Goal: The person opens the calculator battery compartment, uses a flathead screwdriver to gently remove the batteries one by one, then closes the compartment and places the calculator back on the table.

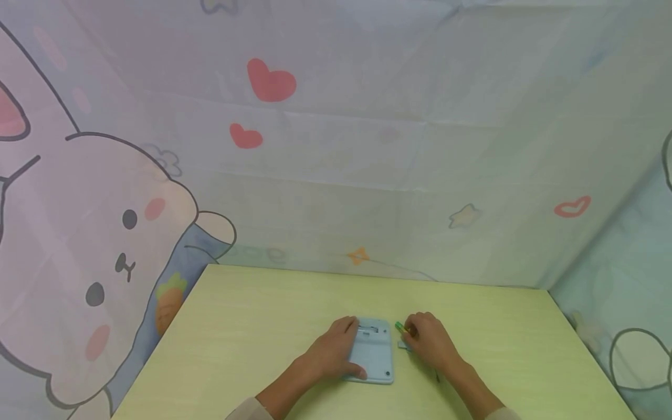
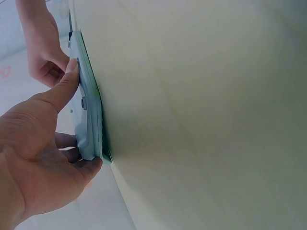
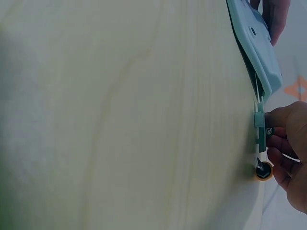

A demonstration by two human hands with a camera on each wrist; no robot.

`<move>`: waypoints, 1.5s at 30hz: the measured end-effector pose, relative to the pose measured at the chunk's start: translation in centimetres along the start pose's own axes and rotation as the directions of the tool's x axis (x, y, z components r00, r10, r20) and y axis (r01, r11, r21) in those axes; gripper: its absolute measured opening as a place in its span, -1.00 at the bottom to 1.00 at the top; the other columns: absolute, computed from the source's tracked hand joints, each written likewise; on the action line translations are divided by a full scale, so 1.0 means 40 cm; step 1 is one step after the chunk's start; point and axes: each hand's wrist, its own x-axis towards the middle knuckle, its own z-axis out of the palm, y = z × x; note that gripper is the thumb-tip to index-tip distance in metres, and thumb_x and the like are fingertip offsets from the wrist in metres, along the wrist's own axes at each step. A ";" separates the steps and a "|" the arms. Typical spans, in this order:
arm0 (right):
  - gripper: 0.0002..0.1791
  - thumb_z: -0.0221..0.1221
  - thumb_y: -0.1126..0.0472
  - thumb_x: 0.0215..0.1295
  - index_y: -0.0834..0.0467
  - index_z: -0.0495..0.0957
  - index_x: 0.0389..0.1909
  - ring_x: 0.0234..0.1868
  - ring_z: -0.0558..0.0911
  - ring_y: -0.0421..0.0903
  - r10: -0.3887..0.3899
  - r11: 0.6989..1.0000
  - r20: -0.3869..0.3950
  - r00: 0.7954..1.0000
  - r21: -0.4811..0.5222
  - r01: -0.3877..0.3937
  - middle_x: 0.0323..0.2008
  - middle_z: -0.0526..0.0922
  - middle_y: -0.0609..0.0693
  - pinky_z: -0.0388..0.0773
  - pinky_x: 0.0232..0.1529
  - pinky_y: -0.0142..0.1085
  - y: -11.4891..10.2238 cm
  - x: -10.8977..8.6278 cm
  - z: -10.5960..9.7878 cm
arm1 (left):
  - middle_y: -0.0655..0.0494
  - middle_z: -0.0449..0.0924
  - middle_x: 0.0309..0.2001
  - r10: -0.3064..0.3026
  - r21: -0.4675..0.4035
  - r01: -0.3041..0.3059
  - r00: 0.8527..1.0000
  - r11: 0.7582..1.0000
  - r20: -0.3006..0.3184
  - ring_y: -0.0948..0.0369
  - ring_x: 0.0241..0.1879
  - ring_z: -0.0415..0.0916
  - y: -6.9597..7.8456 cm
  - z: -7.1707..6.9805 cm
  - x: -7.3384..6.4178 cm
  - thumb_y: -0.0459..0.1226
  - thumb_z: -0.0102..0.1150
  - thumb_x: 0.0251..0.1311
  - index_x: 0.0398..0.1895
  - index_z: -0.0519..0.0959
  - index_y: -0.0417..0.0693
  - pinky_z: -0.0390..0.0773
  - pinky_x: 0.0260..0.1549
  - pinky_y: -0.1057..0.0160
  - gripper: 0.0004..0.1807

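A pale blue calculator (image 1: 374, 356) lies back side up, a long battery slot (image 1: 367, 329) open near its far edge. My left hand (image 1: 336, 349) grips its left side, the thumb at the near edge; in the left wrist view that hand (image 2: 45, 143) spans the casing (image 2: 87, 120). Just right of the calculator, my right hand (image 1: 430, 338) pinches a small green battery (image 1: 400, 326). A metal end of the battery (image 3: 269, 131) shows among the fingers in the right wrist view. Under those fingers is a small pale blue battery cover (image 1: 403, 345).
A black and orange tool end (image 3: 264, 171) sits by the right hand's lower fingers; a thin dark tip (image 1: 438, 377) shows beside the right wrist. The pale yellow table (image 1: 262, 309) meets a printed cloth backdrop (image 1: 336, 146) behind and at the sides.
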 end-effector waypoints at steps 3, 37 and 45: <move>-0.84 0.49 0.31 0.20 0.08 0.67 -0.38 -0.33 0.45 -0.18 0.006 1.000 0.004 1.000 -0.011 -0.006 -0.46 0.56 -0.19 0.49 -0.29 -0.26 -0.002 0.001 0.001 | -0.10 0.20 0.60 0.005 0.001 -0.005 1.000 1.000 -0.005 0.01 0.58 0.16 0.000 0.001 0.000 0.18 0.61 0.02 0.63 0.22 -0.22 0.40 0.43 0.05 0.23; -0.86 0.49 0.26 0.21 0.14 0.71 -0.30 -0.32 0.49 -0.13 -0.012 0.999 -0.042 0.999 -0.045 0.010 -0.43 0.60 -0.15 0.50 -0.26 -0.18 -0.004 -0.006 -0.011 | -0.11 0.21 0.59 0.017 0.017 -0.016 1.000 1.000 -0.022 0.00 0.58 0.16 0.000 -0.001 -0.002 0.19 0.61 0.01 0.62 0.22 -0.22 0.39 0.44 0.05 0.23; -0.87 0.48 0.26 0.23 0.12 0.70 -0.29 -0.31 0.48 -0.14 -0.014 0.999 -0.040 0.999 -0.040 0.013 -0.42 0.59 -0.17 0.49 -0.25 -0.18 -0.009 -0.012 -0.021 | -0.10 0.20 0.60 0.012 0.018 -0.011 1.000 1.000 -0.011 0.01 0.59 0.15 -0.002 0.001 -0.001 0.19 0.60 0.02 0.63 0.21 -0.22 0.37 0.45 0.07 0.23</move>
